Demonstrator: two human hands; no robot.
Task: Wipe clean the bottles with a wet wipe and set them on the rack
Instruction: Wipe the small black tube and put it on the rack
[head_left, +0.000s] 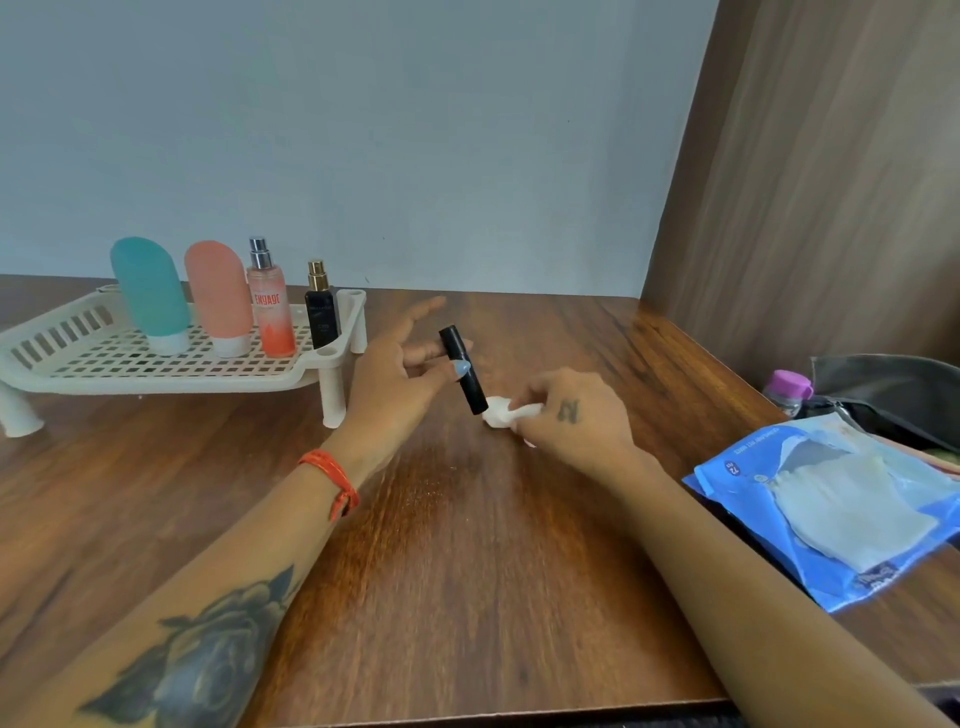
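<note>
Wiping step: left hand (400, 379) pinches black tube (464, 370); right hand (566, 410) grasps wet wipe (500, 411) at its base. Next: stand it on rack (171, 371).

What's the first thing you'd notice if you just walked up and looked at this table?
Probably the two hands in the middle: the left hand pinches a thin black tube while the right hand rubs its lower end with a white wipe. Next, the colourful bottles standing on the cream rack at the left, a teal bottle and a pink bottle. A blue wipes pack lies at the right.
</note>
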